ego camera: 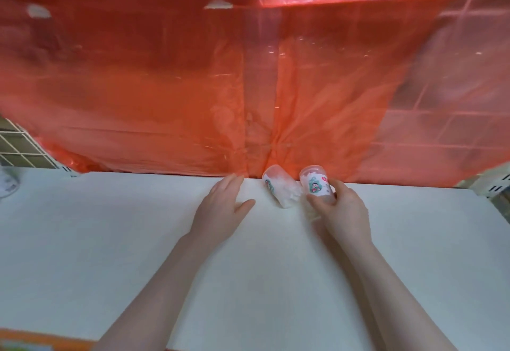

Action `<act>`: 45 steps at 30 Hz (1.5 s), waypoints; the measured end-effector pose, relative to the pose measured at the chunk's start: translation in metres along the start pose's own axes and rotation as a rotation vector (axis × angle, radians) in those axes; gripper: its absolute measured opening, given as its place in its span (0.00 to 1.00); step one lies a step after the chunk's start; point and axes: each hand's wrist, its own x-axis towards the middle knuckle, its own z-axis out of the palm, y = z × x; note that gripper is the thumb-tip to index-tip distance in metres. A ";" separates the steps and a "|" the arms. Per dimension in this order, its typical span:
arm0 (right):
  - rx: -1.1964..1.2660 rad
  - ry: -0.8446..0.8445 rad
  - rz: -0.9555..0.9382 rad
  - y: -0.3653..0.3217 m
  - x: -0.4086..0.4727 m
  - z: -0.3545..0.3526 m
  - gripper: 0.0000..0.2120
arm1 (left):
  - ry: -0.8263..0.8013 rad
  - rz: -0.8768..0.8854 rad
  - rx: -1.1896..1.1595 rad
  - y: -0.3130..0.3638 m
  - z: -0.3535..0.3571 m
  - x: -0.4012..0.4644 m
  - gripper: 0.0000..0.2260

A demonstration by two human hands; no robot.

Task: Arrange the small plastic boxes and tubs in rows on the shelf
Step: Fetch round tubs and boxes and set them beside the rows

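both forearms reach over the white shelf (pixel 110 240). the right hand (pixel 342 210) grips a tub (pixel 317 185) at the back edge. the left hand (pixel 220 207), open and empty, lies just left of a tipped tub (pixel 278 189), its long axis slanting back-left.

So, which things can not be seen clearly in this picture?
- Held tub: its lower part is covered by the right hand; label print too small to read.
- Lying tub: blurred, contents unclear.
- Behind the red plastic sheet: only a faint wire grid shows.
- Object at the left edge: cut off by the frame.
- Left hand: touching the shelf or hovering, unclear.
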 end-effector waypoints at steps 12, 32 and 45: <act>-0.017 -0.032 0.059 0.015 -0.023 -0.026 0.26 | -0.072 0.045 -0.314 0.031 0.020 0.038 0.22; -0.136 -0.299 -0.006 -0.005 0.012 -0.040 0.23 | -0.074 0.257 -0.184 0.027 0.019 0.043 0.25; -0.024 -0.203 0.037 0.021 0.003 -0.058 0.21 | -0.149 0.630 0.155 0.059 0.022 0.056 0.24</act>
